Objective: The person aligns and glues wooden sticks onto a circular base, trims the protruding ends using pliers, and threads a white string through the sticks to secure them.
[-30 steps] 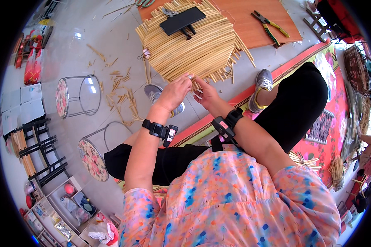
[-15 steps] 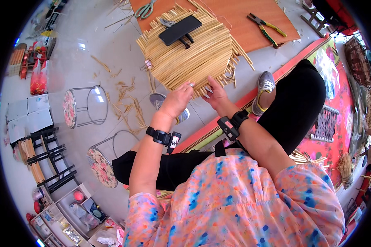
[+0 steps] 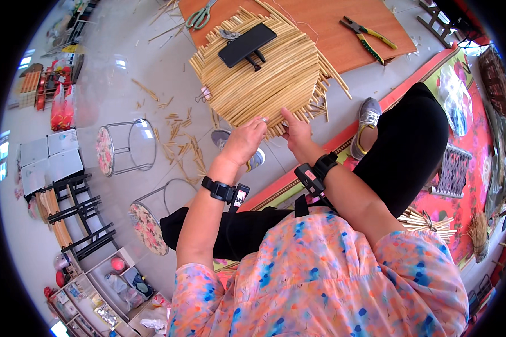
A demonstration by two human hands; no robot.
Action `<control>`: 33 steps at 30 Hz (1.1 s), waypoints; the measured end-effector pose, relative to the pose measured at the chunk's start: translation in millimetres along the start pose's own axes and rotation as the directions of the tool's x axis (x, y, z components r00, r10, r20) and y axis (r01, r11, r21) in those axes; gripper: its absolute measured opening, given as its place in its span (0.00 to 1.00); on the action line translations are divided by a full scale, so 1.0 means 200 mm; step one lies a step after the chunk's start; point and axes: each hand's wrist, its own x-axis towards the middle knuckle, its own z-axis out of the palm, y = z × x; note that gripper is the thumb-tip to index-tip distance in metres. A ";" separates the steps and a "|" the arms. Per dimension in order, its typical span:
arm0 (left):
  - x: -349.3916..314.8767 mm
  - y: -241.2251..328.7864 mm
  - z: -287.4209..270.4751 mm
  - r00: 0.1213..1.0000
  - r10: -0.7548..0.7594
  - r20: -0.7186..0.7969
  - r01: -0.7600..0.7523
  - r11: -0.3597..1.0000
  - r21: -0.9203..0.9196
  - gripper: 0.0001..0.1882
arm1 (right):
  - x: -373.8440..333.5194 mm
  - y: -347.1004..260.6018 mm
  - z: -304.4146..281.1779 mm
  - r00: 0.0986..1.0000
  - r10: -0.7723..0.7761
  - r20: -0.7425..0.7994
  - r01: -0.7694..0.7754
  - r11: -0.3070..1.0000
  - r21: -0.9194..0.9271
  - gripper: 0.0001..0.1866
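A roundish panel of pale reed sticks (image 3: 261,84), uneven at its far and right edges, lies partly over an orange-brown board. My left hand (image 3: 245,140) is closed at the panel's near edge, its fingertips against the stick ends. Beside it, my right hand (image 3: 297,132) pinches the same edge, thumb on top and the other fingers curled under, mostly hidden. On the panel rest a black phone (image 3: 247,45), a small black clamp-like piece (image 3: 256,59) and a grey metal tool (image 3: 228,35). A wire clip (image 3: 203,95) sits at its left edge.
The orange-brown board (image 3: 343,17) carries yellow-handled pliers (image 3: 370,39) and green-handled scissors (image 3: 200,17). Cut stick pieces (image 3: 188,149) litter the tiles on the left, near two floral-topped stools (image 3: 147,227). A bundle of sticks (image 3: 427,223) lies on the red mat (image 3: 419,205) at right.
My right hand has closed in on the panel's edge, its fingers now more curled. My left hand stays at the near edge. The whole view has shifted slightly.
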 end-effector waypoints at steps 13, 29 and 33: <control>0.13 0.07 -0.23 0.940 -0.328 -0.099 0.316 0.942 -0.116 0.04 | 0.00 0.02 0.01 0.997 -0.065 0.030 0.061 0.991 0.122 0.26; 0.16 0.04 -0.16 0.964 -0.264 -0.008 0.255 0.920 0.298 0.06 | 0.00 0.02 0.01 0.998 -0.058 0.010 0.057 0.994 0.091 0.24; 0.16 0.06 -0.18 0.934 -0.359 -0.001 0.340 0.885 0.319 0.06 | 0.00 0.02 0.01 0.998 -0.047 -0.039 0.050 0.997 0.060 0.23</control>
